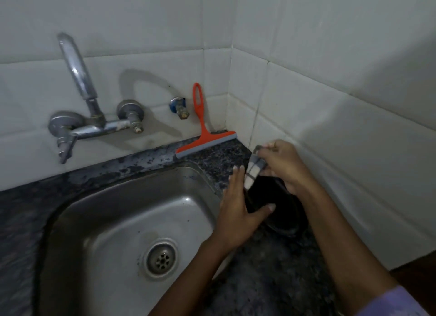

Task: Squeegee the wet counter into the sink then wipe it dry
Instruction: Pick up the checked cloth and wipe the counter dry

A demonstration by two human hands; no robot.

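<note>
An orange squeegee (pixel 204 136) with a grey blade leans against the tiled wall at the back of the dark speckled counter (pixel 219 161), right of the steel sink (pixel 132 212). My right hand (pixel 283 164) grips a grey checked cloth (pixel 253 172) above a black round bowl (pixel 280 209) on the counter. My left hand (pixel 238 209) lies with straight fingers against the bowl's left side, its thumb over the rim. Neither hand touches the squeegee.
A chrome wall tap (pixel 77 96) sticks out over the sink's back left. A small blue valve (pixel 179 107) sits on the wall beside the squeegee handle. White tiled walls meet in a corner behind the counter. The sink drain (pixel 161 260) is uncovered.
</note>
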